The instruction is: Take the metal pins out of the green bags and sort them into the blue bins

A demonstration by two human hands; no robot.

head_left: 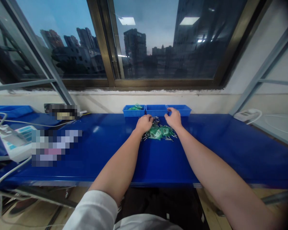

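A loose pile of small metal screws or pins (156, 121) lies on the blue tabletop, with green plastic packets (159, 131) on its near side. My left hand (144, 123) rests at the pile's left edge, its fingers bent together; whatever they hold, if anything, is hidden. On the other side, my right hand (174, 118) is held with thumb and forefinger apart and nothing visible between them. Its fingertips come just in front of the right-hand blue bin (183, 111). The middle blue bin (156, 111) stands behind the pile. Green packets lie in the left blue bin (128, 112).
A white device with a keypad (18, 143) and loose cables stands at the left of the blue table (100, 153), near blurred items. More blue trays (16, 111) sit at the far left. A white power strip (247, 115) lies at the right, by a grey metal frame (261, 67).
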